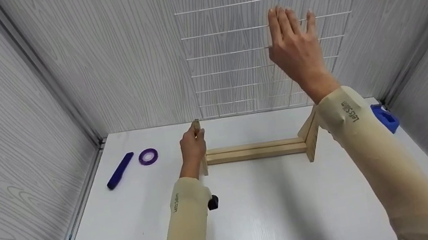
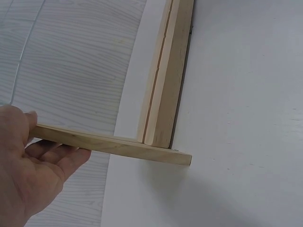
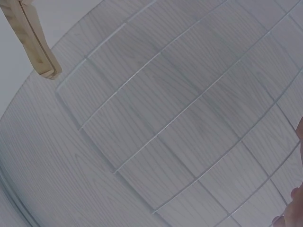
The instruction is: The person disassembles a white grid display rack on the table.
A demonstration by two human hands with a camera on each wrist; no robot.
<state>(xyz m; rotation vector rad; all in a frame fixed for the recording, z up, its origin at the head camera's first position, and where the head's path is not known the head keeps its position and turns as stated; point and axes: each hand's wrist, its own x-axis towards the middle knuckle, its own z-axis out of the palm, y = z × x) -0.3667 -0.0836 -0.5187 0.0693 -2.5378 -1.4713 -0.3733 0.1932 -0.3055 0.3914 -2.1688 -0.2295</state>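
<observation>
A pale wooden frame (image 1: 256, 153) stands on the white table, its grooved crossbar joining two upright side pieces. My left hand (image 1: 192, 146) grips the upper end of the left side piece (image 2: 128, 149), thumb on one face and fingers on the other. Behind the frame, a white wire grid panel (image 1: 221, 6) leans upright against the back wall. My right hand (image 1: 298, 48) is raised over the grid's right half, its fingers straight and overlapping the wires in the head view. Only the fingertips (image 3: 293, 208) of that hand show at the right wrist view's edge.
At the left lie a dark purple long-handled item (image 1: 120, 170) and a purple ring-shaped roll (image 1: 148, 156). A blue object (image 1: 385, 118) sits by the right wall, partly behind my right sleeve. A small black item (image 1: 213, 202) is beside my left sleeve. Wood-patterned walls enclose three sides.
</observation>
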